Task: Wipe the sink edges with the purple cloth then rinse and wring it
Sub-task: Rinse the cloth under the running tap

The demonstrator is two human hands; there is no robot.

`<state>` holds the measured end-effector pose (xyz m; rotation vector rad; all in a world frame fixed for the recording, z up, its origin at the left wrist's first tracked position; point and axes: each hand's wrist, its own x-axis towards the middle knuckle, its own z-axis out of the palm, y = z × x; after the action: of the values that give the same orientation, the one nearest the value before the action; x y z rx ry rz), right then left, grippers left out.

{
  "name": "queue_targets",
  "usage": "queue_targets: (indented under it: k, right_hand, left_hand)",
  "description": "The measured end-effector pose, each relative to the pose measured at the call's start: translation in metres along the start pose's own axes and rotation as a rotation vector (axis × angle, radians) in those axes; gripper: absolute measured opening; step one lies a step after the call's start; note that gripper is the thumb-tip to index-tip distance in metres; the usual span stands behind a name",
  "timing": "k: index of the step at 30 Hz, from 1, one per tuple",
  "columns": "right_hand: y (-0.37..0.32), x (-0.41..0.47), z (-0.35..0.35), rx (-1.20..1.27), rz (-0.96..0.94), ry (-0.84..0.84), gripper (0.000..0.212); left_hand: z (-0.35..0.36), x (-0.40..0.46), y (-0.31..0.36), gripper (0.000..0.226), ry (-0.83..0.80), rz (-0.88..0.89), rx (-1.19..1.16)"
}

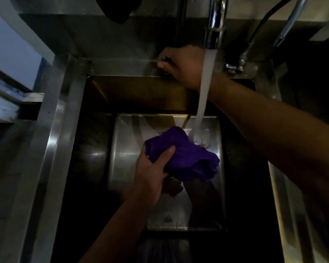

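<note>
My left hand (152, 171) grips the bunched purple cloth (186, 160) over the middle of the steel sink (51, 141). Water (203, 95) runs from the chrome tap (216, 21) at the top and lands at the cloth's upper right edge. My right hand (180, 67) reaches across to the sink's back rim, where its fingers are closed around a dark tap handle that is mostly hidden by the hand. My right forearm crosses over the right side of the basin.
A second thin spout (291, 19) and a small valve (234, 67) stand at the back right rim. A steel counter (285, 196) borders the sink on the right. A window ledge (11, 99) lies to the left. The scene is dim.
</note>
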<state>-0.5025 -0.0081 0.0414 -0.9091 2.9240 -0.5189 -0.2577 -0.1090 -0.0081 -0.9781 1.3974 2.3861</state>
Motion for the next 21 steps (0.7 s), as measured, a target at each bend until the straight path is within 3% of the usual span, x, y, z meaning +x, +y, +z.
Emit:
queue_targets:
  k: [3, 5, 8, 10, 11, 12, 14, 16, 18, 19, 21]
  right_hand:
    - [-0.005, -0.037, 0.01, 0.335, 0.144, 0.126, 0.056]
    - [-0.01, -0.079, 0.015, 0.506, 0.36, 0.163, 0.048]
    - [-0.018, -0.165, 0.042, 0.702, 0.765, -0.036, 0.036]
    - [-0.027, -0.211, 0.061, 0.88, 0.947, -0.223, 0.062]
    - [-0.029, -0.226, 0.071, 0.997, 1.022, -0.255, 0.069]
    - [-0.034, -0.234, 0.077, 1.081, 1.074, -0.243, 0.062]
    - [-0.036, -0.242, 0.088, 1.073, 1.104, -0.127, 0.05]
    - [-0.036, -0.241, 0.091, 0.9, 1.062, -0.032, 0.052]
    - [-0.041, -0.235, 0.084, 0.762, 1.02, 0.087, 0.032]
    - [-0.043, -0.23, 0.079, 0.8, 1.005, 0.159, 0.023]
    - [-0.049, -0.222, 0.069, 1.018, 1.02, 0.287, 0.021]
  left_hand:
    - [0.008, -0.002, -0.018, 0.07, 0.059, -0.039, -0.029]
    - [0.01, -0.001, -0.031, 0.059, 0.097, -0.057, -0.034]
    - [0.015, 0.0, -0.042, 0.047, 0.106, -0.07, -0.051]
    - [0.018, 0.002, -0.045, 0.053, 0.095, -0.047, -0.051]
    - [0.019, 0.004, -0.046, 0.058, 0.096, -0.039, -0.038]
    - [0.02, 0.005, -0.045, 0.061, 0.098, -0.033, -0.032]
    - [0.018, 0.011, -0.047, 0.053, 0.109, -0.028, -0.024]
    - [0.013, 0.016, -0.05, 0.049, 0.116, -0.067, -0.002]
    - [0.007, 0.02, -0.056, 0.066, 0.113, -0.085, 0.071]
    - [0.007, 0.019, -0.057, 0.07, 0.124, -0.083, 0.115]
    - [0.005, 0.015, -0.063, 0.053, 0.224, -0.038, 0.202]
